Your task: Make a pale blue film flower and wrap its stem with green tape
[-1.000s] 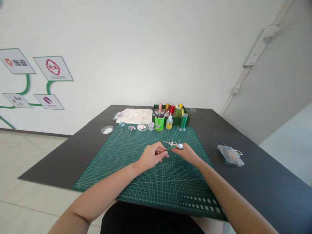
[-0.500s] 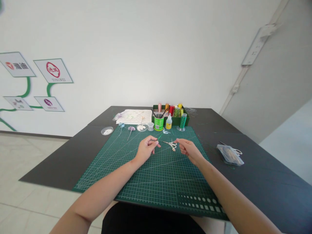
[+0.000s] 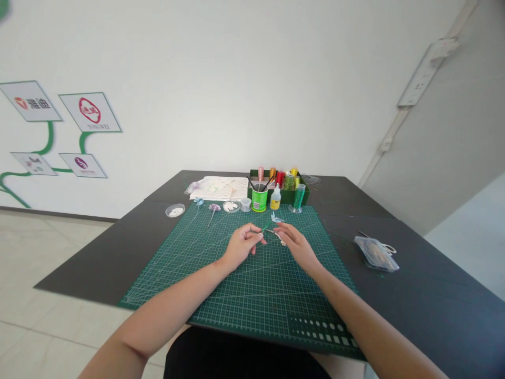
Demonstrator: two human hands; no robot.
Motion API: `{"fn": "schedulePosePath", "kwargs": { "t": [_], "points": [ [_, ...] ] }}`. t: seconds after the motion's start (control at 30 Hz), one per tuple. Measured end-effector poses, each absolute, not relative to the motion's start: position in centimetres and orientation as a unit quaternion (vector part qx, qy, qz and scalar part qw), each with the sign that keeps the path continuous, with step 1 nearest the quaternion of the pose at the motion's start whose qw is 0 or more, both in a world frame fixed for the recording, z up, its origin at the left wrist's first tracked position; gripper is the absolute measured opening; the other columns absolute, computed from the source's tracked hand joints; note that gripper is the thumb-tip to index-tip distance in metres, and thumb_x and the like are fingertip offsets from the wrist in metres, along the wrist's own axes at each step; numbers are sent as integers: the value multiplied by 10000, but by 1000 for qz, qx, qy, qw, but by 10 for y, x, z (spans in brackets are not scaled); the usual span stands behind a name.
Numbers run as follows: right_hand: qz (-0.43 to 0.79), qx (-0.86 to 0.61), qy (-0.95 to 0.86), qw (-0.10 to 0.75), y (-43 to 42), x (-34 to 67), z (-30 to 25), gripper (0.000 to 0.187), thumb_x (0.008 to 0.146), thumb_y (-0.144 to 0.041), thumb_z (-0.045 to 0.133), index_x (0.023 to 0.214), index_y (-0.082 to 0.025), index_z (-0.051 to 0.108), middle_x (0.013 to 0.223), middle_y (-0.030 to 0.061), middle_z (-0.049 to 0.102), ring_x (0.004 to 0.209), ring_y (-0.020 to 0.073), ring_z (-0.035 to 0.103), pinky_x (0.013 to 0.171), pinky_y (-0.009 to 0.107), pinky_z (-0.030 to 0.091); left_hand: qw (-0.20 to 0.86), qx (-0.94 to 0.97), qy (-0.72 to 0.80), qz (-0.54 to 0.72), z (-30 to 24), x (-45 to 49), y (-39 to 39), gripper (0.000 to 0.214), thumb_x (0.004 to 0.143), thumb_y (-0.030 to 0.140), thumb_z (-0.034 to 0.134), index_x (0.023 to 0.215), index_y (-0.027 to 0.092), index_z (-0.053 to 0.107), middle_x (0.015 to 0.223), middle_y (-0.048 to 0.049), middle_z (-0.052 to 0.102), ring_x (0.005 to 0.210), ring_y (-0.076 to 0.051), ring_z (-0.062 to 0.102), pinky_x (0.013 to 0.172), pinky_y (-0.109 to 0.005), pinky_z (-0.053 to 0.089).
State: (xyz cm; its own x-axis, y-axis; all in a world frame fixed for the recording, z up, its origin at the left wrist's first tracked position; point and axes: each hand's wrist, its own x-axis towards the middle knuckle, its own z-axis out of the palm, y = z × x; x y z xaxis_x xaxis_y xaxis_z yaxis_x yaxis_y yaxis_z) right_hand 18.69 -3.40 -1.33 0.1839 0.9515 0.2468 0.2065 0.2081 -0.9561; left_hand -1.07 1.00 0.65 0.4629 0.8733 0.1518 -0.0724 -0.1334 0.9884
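Note:
My left hand (image 3: pixel 241 244) pinches a thin green stem that slants up to a small pale blue flower head (image 3: pixel 276 218) above the green cutting mat (image 3: pixel 236 284). Just to its right, my right hand (image 3: pixel 294 241) hovers over the mat with its fingers loosely curled near the stem. Small white-handled scissors (image 3: pixel 278 236) lie on the mat between the two hands, partly hidden by the right fingers. I cannot tell whether the right hand touches the stem or the scissors.
At the mat's far edge stand a green cup of brushes (image 3: pixel 259 199), a glue bottle (image 3: pixel 275 198), a green thread spool (image 3: pixel 298 198) and a box of coloured spools (image 3: pixel 282 182). Finished flowers (image 3: pixel 213 208), small dishes (image 3: pixel 174 211) and paper sheets (image 3: pixel 219 187) lie left; a plastic bag (image 3: pixel 375 252) right.
The right hand let go of the flower head and drew back, then came in again beside the left. The left hand swung the stem so the flower points away from me.

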Motion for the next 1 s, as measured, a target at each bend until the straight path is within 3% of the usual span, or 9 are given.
{"fn": "schedulePosePath", "kwargs": {
  "t": [0.1, 0.2, 0.27, 0.33, 0.47, 0.67, 0.8, 1.0],
  "points": [
    [395, -495, -573, 520, -42, 171, -16, 614, 860, -529, 636, 1387, -233, 528, 1105, 95, 762, 1032, 249, 727, 967, 454, 533, 573, 636, 318, 408, 6, -11, 10, 336, 782, 463, 710, 892, 167, 596, 694, -20, 741, 382, -64, 435, 410, -199, 322],
    [436, -481, -602, 466, -50, 164, -13, 702, 915, -547, 542, 1513, -215, 386, 988, 72, 754, 709, 192, 738, 745, 393, 596, 567, 642, 321, 404, 6, -11, 9, 324, 790, 460, 692, 890, 169, 590, 684, -13, 732, 384, -61, 412, 409, -199, 309],
    [441, -490, -619, 427, -54, 163, -8, 657, 944, -530, 493, 1501, -190, 420, 816, 28, 723, 477, 141, 616, 524, 311, 526, 561, 646, 326, 402, 5, -11, 10, 320, 793, 461, 683, 891, 172, 585, 697, -13, 732, 388, -60, 403, 411, -200, 305],
    [424, -504, -629, 413, -57, 163, -2, 543, 943, -492, 518, 1378, -172, 576, 622, -27, 629, 404, 112, 483, 436, 252, 395, 553, 650, 335, 398, 4, -11, 13, 318, 796, 462, 674, 898, 176, 578, 714, -14, 733, 393, -60, 400, 414, -201, 306],
    [375, -518, -634, 435, -61, 163, 7, 344, 898, -459, 604, 1060, -197, 758, 485, -68, 411, 446, 100, 317, 448, 240, 233, 534, 669, 359, 373, 0, -13, 18, 275, 814, 425, 646, 913, 177, 578, 718, -12, 732, 402, -63, 409, 421, -197, 319],
    [355, -528, -608, 476, -63, 169, 18, 365, 861, -510, 625, 851, -177, 773, 515, -37, 464, 446, 88, 264, 445, 250, 192, 519, 730, 367, 252, -2, -15, 14, 173, 803, 326, 672, 863, 164, 649, 767, -37, 775, 397, -70, 453, 417, -190, 344],
    [348, -534, -579, 509, -62, 176, 24, 411, 858, -521, 623, 885, -153, 802, 491, -22, 476, 441, 102, 319, 430, 260, 229, 513, 767, 339, 180, 2, -16, 3, 115, 810, 278, 665, 851, 174, 695, 787, -27, 792, 426, -87, 509, 448, -195, 381],
    [334, -541, -564, 527, -61, 181, 25, 356, 820, -499, 676, 842, -181, 832, 473, 12, 544, 528, 182, 520, 468, 286, 363, 506, 804, 287, 122, 8, -17, -7, 78, 818, 215, 664, 844, 201, 736, 799, -7, 800, 590, -131, 658, 543, -197, 418]
  ]
}}
